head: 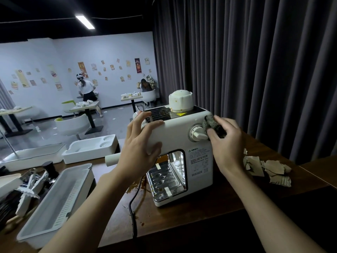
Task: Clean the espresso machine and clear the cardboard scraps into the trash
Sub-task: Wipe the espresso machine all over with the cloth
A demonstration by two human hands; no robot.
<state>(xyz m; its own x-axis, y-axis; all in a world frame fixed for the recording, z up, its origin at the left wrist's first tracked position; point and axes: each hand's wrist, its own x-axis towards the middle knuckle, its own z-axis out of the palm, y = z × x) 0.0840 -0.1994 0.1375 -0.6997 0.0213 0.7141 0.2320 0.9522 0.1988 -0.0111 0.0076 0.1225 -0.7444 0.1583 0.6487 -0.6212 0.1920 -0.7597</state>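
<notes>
Dark wooden counter [182,221] runs under both forearms, with one black power cord [134,207] trailing between the wrists and a brown spill [134,189] just right of the left wrist. Left of that forearm lies one long white plastic bin [54,203]. Between the two hands stands the single white espresso machine [173,136], its metal drip tray [164,181] below the palms. The left hand [140,143] is spread wide, fingers straight, bracing the machine's upper left corner. The right hand [226,143] pinches one dark cloth [213,125] against the upper right corner, touching the one dial [196,134]. Just right of and below this hand sits a pile of torn cardboard scraps [255,165], too overlapped to count. Beyond the left fingertips rest two white foam trays [91,150]. A grey curtain [255,70] hangs behind the right hand; far past the left, a room holds three tables, two people, a postered wall and one ceiling light [85,21].
</notes>
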